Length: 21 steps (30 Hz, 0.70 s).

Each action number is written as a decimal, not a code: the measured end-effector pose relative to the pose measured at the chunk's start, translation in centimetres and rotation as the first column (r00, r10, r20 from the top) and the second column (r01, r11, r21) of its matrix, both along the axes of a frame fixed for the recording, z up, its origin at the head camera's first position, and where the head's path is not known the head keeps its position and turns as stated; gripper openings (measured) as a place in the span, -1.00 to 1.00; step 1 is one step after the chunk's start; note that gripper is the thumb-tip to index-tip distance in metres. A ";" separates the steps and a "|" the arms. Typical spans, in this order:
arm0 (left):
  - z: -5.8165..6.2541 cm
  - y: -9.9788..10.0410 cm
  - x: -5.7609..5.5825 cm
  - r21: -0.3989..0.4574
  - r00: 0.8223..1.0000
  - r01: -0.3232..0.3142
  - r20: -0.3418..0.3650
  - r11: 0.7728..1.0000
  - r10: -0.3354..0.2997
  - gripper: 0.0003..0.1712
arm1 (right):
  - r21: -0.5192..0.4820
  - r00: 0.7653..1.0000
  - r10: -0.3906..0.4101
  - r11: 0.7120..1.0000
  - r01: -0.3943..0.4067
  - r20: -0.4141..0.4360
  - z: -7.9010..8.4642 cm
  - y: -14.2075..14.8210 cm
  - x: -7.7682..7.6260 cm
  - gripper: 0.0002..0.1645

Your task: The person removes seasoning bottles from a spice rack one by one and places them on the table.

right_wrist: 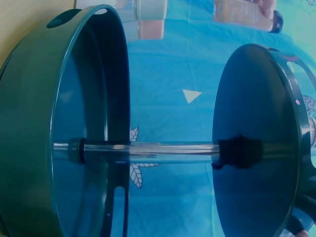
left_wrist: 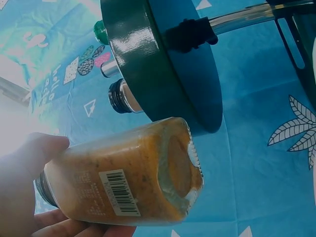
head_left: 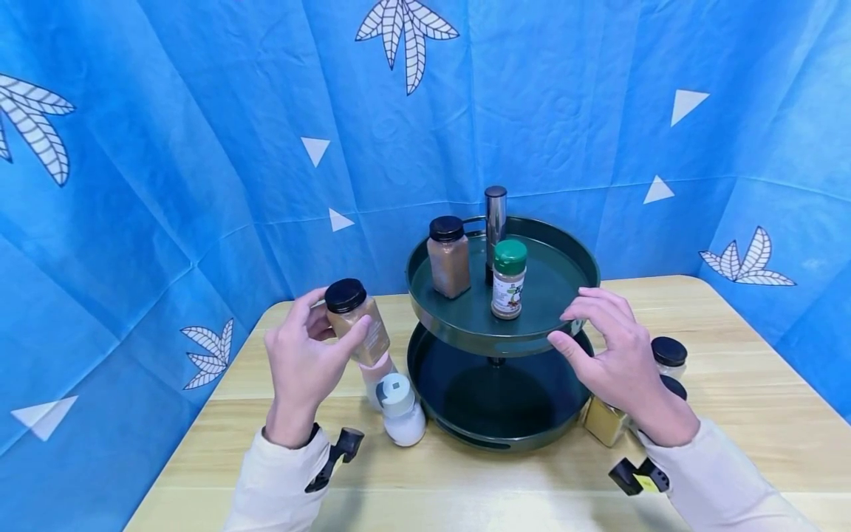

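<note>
My left hand (head_left: 309,355) grips a square spice jar (head_left: 364,329) with a black lid, held tilted above the table. In the left wrist view the jar (left_wrist: 123,177) shows orange-brown contents, a barcode label and its base. My right hand (head_left: 614,358) is at the right front rim of a dark green two-tier turntable (head_left: 459,336), thumb and fingers apart and loosely bent; whether they touch the rim is unclear. On the upper tier stand a brown spice jar (head_left: 449,258) with a black lid and a green-capped spice bottle (head_left: 509,281).
Left of the turntable stand a white-capped shaker (head_left: 402,414) and a pinkish container (head_left: 375,377) partly behind it. To the right, several black-lidded jars (head_left: 668,353) are partly hidden by my right arm. A chrome post (head_left: 495,222) rises through the upper tier. A blue cloth (head_left: 558,103) hangs behind.
</note>
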<state>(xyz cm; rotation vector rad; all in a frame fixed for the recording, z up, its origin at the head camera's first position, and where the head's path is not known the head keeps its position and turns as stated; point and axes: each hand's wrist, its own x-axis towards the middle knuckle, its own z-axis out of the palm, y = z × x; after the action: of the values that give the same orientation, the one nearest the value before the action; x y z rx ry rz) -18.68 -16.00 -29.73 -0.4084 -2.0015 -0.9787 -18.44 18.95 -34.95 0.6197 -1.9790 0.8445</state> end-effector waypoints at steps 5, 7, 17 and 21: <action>-0.4 -0.2 0.1 -0.001 0.999 -0.025 0.025 1.000 0.025 -0.38 | 0.001 1.000 0.001 1.000 -0.001 -0.011 0.1 0.0 -0.1 -0.69; -0.6 -0.2 0.1 -0.002 0.999 -0.030 0.027 1.000 0.030 -0.38 | 0.000 1.000 -0.001 1.000 0.001 -0.015 0.1 0.0 -0.1 -0.70; -1.6 -0.5 0.2 0.001 0.995 -0.054 0.084 0.999 0.054 -0.40 | 0.002 1.000 0.002 1.000 -0.002 -0.023 0.1 0.0 -0.1 -0.70; -2.1 -0.6 0.2 0.006 0.992 -0.063 0.106 0.998 0.062 -0.40 | 0.009 1.000 -0.002 1.000 0.002 -0.017 0.2 0.0 -0.1 -0.70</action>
<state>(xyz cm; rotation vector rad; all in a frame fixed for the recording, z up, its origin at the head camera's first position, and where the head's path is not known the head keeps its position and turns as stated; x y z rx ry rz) -18.44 -16.63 -31.81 -0.2918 -2.0905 -0.9880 -18.52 18.99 -34.79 0.6279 -1.9688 0.8268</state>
